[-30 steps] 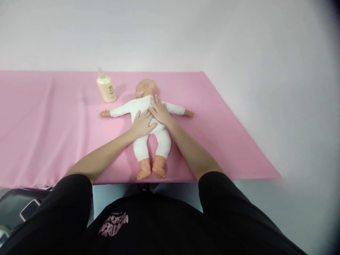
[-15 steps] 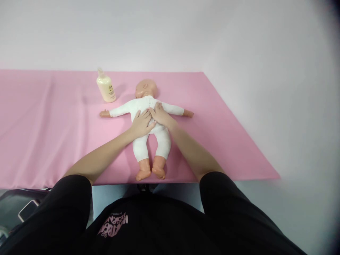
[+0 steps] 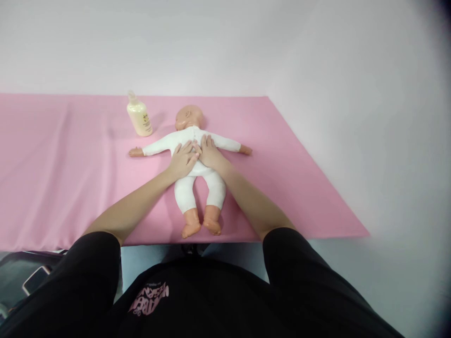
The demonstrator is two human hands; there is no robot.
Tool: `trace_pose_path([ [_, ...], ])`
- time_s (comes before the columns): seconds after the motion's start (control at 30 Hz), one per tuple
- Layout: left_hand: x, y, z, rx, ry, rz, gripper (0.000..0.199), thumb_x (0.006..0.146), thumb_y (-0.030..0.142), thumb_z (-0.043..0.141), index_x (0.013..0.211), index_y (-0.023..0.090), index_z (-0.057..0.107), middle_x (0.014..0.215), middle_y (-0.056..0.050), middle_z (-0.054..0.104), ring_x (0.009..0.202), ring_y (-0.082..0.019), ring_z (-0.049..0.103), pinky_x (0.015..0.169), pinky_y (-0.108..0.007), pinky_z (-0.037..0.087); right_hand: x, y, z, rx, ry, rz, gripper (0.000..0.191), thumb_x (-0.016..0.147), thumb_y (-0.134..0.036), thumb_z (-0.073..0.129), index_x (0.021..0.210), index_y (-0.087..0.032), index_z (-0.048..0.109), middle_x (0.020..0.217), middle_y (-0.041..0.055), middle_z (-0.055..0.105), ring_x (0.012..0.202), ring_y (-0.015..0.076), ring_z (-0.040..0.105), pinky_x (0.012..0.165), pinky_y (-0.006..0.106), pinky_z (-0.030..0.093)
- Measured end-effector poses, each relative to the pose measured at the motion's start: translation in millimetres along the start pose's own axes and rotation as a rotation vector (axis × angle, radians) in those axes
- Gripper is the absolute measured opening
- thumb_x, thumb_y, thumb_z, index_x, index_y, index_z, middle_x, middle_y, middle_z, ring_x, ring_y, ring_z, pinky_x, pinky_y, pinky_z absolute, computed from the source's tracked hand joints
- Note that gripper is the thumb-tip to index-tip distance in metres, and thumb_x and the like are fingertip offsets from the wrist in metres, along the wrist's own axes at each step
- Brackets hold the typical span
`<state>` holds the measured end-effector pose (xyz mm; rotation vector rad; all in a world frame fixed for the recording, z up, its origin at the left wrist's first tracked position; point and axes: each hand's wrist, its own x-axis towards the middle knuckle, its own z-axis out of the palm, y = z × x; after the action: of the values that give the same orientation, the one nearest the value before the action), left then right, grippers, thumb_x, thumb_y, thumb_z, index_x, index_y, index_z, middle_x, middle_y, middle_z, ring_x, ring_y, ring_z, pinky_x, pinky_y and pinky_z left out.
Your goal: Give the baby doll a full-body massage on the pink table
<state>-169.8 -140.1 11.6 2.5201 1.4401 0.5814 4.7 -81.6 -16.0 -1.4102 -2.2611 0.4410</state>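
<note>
A baby doll [image 3: 199, 170] with a white cloth body lies face down, its head turned to the left and its arms stretched out sideways. My left hand [image 3: 183, 160] rests flat on the left side of its back, fingers pointing up towards the shoulders. On the right side of the back lies my right hand [image 3: 210, 153], also flat with the fingers extended. The thumbs are close together near the middle of the back. Neither hand grips anything.
Pink cloth [image 3: 282, 188] covers the table under the doll. A pale yellow pump bottle [image 3: 140, 117] stands beyond the doll's left-hand arm. Below the table's front edge, at lower left, a phone [image 3: 36, 280] lies on a dark surface. A white wall [image 3: 225, 47] rises behind.
My hands have spread apart across the doll's back, the left one moving to the left. The doll's upper body and head have shifted slightly left.
</note>
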Motion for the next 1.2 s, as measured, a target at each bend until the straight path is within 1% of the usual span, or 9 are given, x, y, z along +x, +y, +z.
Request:
trace_pose_path([
  [0.1,2,-6,2.5,-0.001,0.017,-0.007,0.055,0.112,0.034,0.025,0.148,0.019,0.064,0.171,-0.009,0.04,0.164,-0.026,0.028,0.135,-0.055,0.016,0,-3,2,0.032,-0.011,0.102,0.085,0.104,-0.065,0.029,0.165,-0.006,0.032,0.175,0.0277,0.024,0.164,0.0503,0.018,0.129,0.077,0.018],
  [0.23,4,-12,3.8,-0.022,0.012,0.002,0.058,0.113,0.038,0.021,0.154,0.021,0.058,0.173,-0.009,0.037,0.164,-0.026,0.027,0.135,-0.057,0.017,-1,-13,3,0.018,-0.023,0.167,0.085,0.105,-0.06,0.032,0.167,-0.003,0.024,0.176,0.0287,0.018,0.165,0.0501,0.016,0.128,0.076,0.019],
  [0.33,7,-21,3.5,-0.051,0.028,-0.01,0.06,0.112,0.042,0.021,0.163,0.021,0.046,0.175,-0.01,0.032,0.166,-0.027,0.023,0.134,-0.057,0.016,-5,-24,1,-0.053,-0.064,0.242,0.09,0.104,-0.057,0.038,0.168,0.002,0.016,0.175,0.0329,0.011,0.164,0.0514,0.016,0.13,0.073,0.019],
  [0.43,11,-32,3.0,-0.066,0.05,-0.063,0.064,0.111,0.041,0.02,0.169,0.017,0.034,0.177,-0.012,0.025,0.167,-0.027,0.019,0.134,-0.056,0.014,-8,-34,0,-0.101,-0.068,0.255,0.097,0.102,-0.059,0.043,0.168,0.004,0.012,0.175,0.0355,0.007,0.164,0.0529,0.013,0.13,0.072,0.018],
  [0.67,15,-47,6.3,-0.093,0.076,-0.089,0.068,0.111,0.051,0.016,0.17,0.022,0.029,0.178,-0.011,0.022,0.167,-0.027,0.015,0.134,-0.057,0.012,-7,-34,-2,-0.098,-0.078,0.126,0.104,0.1,-0.071,0.039,0.169,0.002,0.011,0.176,0.0319,0.0,0.167,0.0477,0.004,0.131,0.073,0.006],
  [0.83,15,-49,8.5,-0.108,0.092,-0.074,0.069,0.111,0.054,0.014,0.169,0.023,0.032,0.177,-0.012,0.026,0.167,-0.027,0.017,0.134,-0.057,0.014,-5,-34,-10,-0.099,-0.122,0.02,0.099,0.101,-0.068,0.038,0.171,-0.003,0.01,0.178,0.0249,-0.002,0.169,0.0411,0.0,0.133,0.069,0.003],
  [1.0,16,-52,9.2,-0.117,0.086,-0.078,0.076,0.109,0.059,0.006,0.17,0.021,0.029,0.178,-0.013,0.023,0.167,-0.026,0.015,0.135,-0.055,0.012,-7,-40,-18,-0.148,-0.18,-0.088,0.092,0.103,-0.056,0.043,0.171,-0.003,0.011,0.179,0.0216,0.002,0.169,0.0366,0.002,0.134,0.068,0.004],
  [1.13,16,-58,10.2,-0.119,0.109,-0.091,0.079,0.108,0.06,0.007,0.17,0.017,0.028,0.178,-0.015,0.022,0.167,-0.028,0.014,0.135,-0.055,0.013,-9,-43,-23,-0.133,-0.209,-0.178,0.083,0.102,-0.049,0.048,0.17,-0.008,0.022,0.179,0.0188,0.008,0.169,0.0355,0.006,0.135,0.068,0.003],
  [1.2,17,-61,10.9,-0.133,0.137,-0.09,0.08,0.108,0.062,0.008,0.17,0.015,0.026,0.177,-0.016,0.022,0.167,-0.028,0.015,0.135,-0.055,0.015,-9,-42,-24,-0.087,-0.211,-0.256,0.075,0.102,-0.044,0.051,0.168,-0.014,0.033,0.179,0.0156,0.017,0.169,0.0335,0.01,0.136,0.066,0.003],
])
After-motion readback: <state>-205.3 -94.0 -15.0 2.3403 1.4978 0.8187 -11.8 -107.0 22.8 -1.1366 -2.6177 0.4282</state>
